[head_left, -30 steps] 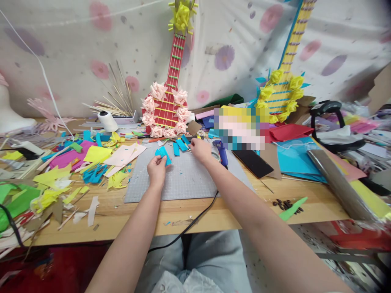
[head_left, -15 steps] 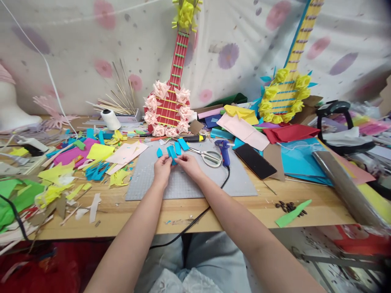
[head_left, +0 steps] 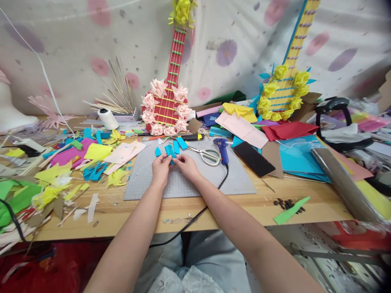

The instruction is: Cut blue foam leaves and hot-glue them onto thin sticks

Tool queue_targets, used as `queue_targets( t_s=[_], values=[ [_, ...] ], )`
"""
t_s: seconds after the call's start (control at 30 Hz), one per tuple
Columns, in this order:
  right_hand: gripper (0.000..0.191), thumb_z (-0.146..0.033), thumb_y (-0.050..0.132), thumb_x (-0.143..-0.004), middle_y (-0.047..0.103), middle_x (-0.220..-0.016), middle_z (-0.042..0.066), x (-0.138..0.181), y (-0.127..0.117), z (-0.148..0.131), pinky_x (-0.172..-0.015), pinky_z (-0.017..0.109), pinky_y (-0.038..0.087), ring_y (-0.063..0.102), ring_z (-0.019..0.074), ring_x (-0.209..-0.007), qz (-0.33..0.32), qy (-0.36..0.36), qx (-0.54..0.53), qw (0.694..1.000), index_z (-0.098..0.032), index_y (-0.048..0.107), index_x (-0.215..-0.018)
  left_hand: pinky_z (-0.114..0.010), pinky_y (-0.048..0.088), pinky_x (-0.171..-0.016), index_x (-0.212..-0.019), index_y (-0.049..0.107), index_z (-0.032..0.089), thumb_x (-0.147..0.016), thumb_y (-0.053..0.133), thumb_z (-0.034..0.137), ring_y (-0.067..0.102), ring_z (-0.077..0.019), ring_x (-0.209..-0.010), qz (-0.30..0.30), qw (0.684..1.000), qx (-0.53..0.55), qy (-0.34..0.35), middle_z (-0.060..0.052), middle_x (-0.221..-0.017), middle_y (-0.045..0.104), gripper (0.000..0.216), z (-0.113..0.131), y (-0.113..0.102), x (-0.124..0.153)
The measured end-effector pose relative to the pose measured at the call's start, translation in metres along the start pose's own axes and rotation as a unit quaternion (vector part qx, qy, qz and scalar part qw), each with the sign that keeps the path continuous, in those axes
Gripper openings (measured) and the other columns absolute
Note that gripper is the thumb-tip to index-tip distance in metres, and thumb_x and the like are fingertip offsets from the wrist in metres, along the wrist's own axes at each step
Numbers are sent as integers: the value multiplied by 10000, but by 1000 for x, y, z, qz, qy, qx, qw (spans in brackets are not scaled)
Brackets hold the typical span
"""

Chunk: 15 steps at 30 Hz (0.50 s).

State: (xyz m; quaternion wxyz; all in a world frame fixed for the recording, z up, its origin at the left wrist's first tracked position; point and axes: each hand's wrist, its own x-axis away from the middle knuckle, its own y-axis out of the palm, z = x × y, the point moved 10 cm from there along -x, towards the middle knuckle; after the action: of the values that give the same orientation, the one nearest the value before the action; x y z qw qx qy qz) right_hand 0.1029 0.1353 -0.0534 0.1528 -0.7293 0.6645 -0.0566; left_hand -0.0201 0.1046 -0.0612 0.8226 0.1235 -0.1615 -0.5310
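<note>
Between my left hand [head_left: 161, 167] and my right hand [head_left: 187, 166] is a small strip of blue paper [head_left: 170, 150], pinched by the fingertips of both above the grey cutting mat [head_left: 140, 185]. A leaf-shaped blue piece [head_left: 157, 151] lies just left of my left hand. Past my right fingers lie more blue pieces [head_left: 182, 143]. Scissors [head_left: 209, 156] with pale handles rest to the right, their blades toward the blue pieces. Beside them is a blue glue gun [head_left: 223, 151], its cord running down under my right forearm.
A red paper guitar [head_left: 166, 108] with pink flowers leans at the back; a yellow one [head_left: 282, 95] stands right. A black phone [head_left: 254, 158] lies right of the mat. Paper scraps [head_left: 55, 173] cover the left side. A utility knife [head_left: 192, 137] lies behind the mat.
The view has shifted slightly, so everything sits a little further left. The blue strip has turned its flat face more toward me; both hands keep their pinch on it.
</note>
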Motion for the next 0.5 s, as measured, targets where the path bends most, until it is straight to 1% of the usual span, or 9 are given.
queue_targets(
  t_s=[0.1,0.2,0.27,0.33,0.4,0.5],
  values=[
    [253,-410,568,-676,522,-620,-20,0,-4,1,-560,228,357,459,101,-589,14,-5,5,1000,-169,504,-633,-206,428,-548,-695,605,136,-531,699,240,534,-81,-563,0,1000,6,-2,21,-616,596,216,1,1,0],
    [270,-390,624,-624,550,-722,-13,0,-11,-2,-566,231,379,460,89,-586,39,-11,-9,999,-173,506,-734,-204,423,-566,-693,608,138,-513,711,250,532,-77,-569,2,1000,8,9,21,-630,603,236,3,0,0],
    [278,-352,633,-609,563,-770,-13,1,-9,-4,-560,228,390,465,79,-577,23,-9,-45,999,-178,505,-784,-204,425,-596,-691,614,140,-508,716,253,539,-76,-587,5,1000,1,23,23,-635,607,238,4,0,-1],
    [246,-322,618,-611,562,-728,-22,1,-2,-4,-540,222,389,468,76,-558,-10,7,-94,996,-180,503,-775,-207,429,-620,-692,620,143,-512,715,262,545,-79,-602,1,999,-11,40,23,-635,610,236,3,1,-1],
    [233,-313,620,-592,544,-646,-36,0,0,0,-514,216,374,463,78,-534,-27,33,-132,990,-178,498,-737,-214,435,-627,-701,625,143,-523,708,279,548,-85,-600,-11,998,-28,52,20,-630,611,239,2,4,-2],
    [260,-317,655,-530,521,-580,-46,-3,-13,4,-488,209,339,448,76,-511,-9,55,-156,986,-174,493,-674,-236,450,-643,-758,629,142,-553,687,308,572,-108,-638,-43,994,-66,69,-9,-688,634,271,4,14,-8]
  ],
)
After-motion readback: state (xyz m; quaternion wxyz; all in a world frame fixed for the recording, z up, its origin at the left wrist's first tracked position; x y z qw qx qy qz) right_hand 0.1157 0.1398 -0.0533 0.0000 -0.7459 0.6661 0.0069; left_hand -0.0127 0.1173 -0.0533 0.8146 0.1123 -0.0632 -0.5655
